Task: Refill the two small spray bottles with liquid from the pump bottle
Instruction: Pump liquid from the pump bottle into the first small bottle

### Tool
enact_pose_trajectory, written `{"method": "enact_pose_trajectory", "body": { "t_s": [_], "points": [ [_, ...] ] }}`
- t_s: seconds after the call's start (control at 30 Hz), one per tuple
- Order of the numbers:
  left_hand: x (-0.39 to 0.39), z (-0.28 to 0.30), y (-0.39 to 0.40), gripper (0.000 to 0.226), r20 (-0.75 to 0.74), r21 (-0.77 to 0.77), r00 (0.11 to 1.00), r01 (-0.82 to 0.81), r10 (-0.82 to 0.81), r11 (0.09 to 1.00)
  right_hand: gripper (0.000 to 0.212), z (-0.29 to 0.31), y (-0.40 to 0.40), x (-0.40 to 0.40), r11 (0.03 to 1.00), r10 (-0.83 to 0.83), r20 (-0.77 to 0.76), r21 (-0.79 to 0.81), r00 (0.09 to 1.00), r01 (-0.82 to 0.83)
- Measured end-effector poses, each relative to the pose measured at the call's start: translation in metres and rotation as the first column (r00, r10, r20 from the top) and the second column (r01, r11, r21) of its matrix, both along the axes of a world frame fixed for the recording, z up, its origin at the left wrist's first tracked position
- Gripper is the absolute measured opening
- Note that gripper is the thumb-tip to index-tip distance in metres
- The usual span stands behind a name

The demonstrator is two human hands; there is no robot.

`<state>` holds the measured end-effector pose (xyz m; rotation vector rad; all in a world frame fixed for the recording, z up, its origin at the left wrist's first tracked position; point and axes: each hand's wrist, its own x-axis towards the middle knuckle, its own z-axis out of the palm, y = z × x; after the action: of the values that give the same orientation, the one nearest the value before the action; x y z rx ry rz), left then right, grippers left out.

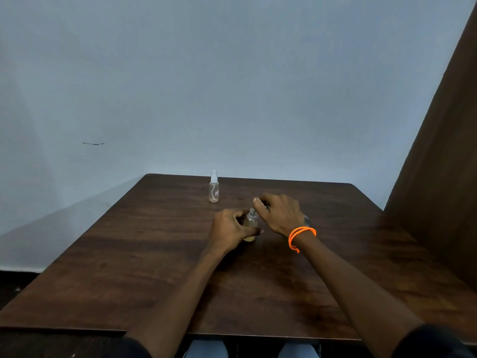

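Observation:
A small clear spray bottle [213, 188] with its white spray cap on stands upright near the far edge of the table. My left hand [232, 228] grips a second small bottle [251, 220] standing on the table; its neck is uncovered and it holds pale yellowish liquid. My right hand [281, 214], with an orange bracelet at the wrist, is closed over the top of the pump bottle [306, 219]. That bottle is almost wholly hidden behind the hand. Its dark nozzle pokes out between my fingers, right beside the small bottle's neck.
The dark wooden table [154, 254] stands against a pale wall. A brown panel [444, 177] rises along the table's right side. My knees show below the near edge.

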<state>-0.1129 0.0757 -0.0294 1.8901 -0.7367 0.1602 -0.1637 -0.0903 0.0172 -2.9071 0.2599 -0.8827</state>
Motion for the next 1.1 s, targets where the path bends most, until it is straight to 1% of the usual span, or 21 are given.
{"method": "enact_pose_trajectory", "body": {
  "t_s": [0.07, 0.2, 0.27, 0.4, 0.47, 0.57, 0.7, 0.8, 0.87, 0.93, 1.0, 1.1],
  "points": [
    [0.001, -0.002, -0.001, 0.045, -0.018, 0.003, 1.000, 0.000, 0.000, 1.000, 0.065, -0.002, 0.001, 0.002, 1.000, 0.003, 0.018, -0.001, 1.000, -0.003],
    [0.002, -0.004, -0.001, 0.045, -0.023, -0.013, 1.000, -0.005, 0.005, 1.000, 0.052, -0.003, -0.001, 0.003, 0.999, 0.001, -0.002, -0.050, 1.000, -0.001],
    [0.002, -0.005, -0.001, 0.044, -0.028, -0.026, 1.000, -0.009, 0.008, 1.000, 0.050, -0.003, -0.002, 0.003, 0.999, -0.008, -0.005, -0.052, 1.000, 0.008],
    [0.002, -0.005, -0.003, 0.052, -0.019, -0.018, 1.000, -0.004, 0.004, 1.000, 0.059, -0.004, 0.000, 0.007, 1.000, -0.021, 0.022, -0.020, 1.000, 0.022],
    [0.002, -0.006, -0.004, 0.052, -0.024, -0.021, 1.000, -0.003, 0.003, 1.000, 0.063, -0.004, 0.001, 0.007, 1.000, -0.023, 0.023, -0.020, 0.999, 0.024],
    [0.005, -0.008, -0.004, 0.051, -0.036, -0.029, 0.999, 0.004, -0.005, 1.000, 0.059, -0.002, -0.001, 0.007, 0.999, -0.040, -0.021, -0.037, 0.999, 0.040],
    [0.009, -0.011, -0.003, 0.067, -0.048, -0.007, 0.999, 0.019, -0.019, 1.000, 0.061, 0.001, 0.000, 0.007, 0.998, -0.055, -0.028, 0.019, 0.998, 0.055],
    [0.010, -0.011, -0.002, 0.072, -0.053, 0.025, 0.998, 0.024, -0.023, 0.999, 0.058, 0.003, 0.001, 0.006, 0.998, -0.044, -0.017, 0.054, 0.999, 0.045],
    [0.010, -0.011, 0.000, 0.070, -0.062, 0.024, 0.997, 0.039, -0.038, 0.999, 0.058, 0.003, 0.001, 0.005, 0.999, -0.035, -0.015, 0.039, 0.999, 0.035],
    [0.010, -0.011, 0.002, 0.062, -0.072, 0.021, 0.996, 0.057, -0.055, 0.998, 0.063, 0.002, 0.000, 0.006, 0.999, -0.037, -0.030, 0.019, 0.999, 0.038],
    [0.009, -0.010, 0.002, 0.056, -0.073, 0.017, 0.995, 0.064, -0.063, 0.998, 0.065, 0.002, 0.000, 0.008, 0.999, -0.033, -0.041, 0.039, 0.999, 0.035],
    [0.009, -0.010, 0.002, 0.057, -0.067, 0.016, 0.995, 0.070, -0.069, 0.997, 0.055, 0.003, 0.001, 0.008, 0.996, -0.016, -0.027, 0.091, 1.000, 0.018]
  ]
}}
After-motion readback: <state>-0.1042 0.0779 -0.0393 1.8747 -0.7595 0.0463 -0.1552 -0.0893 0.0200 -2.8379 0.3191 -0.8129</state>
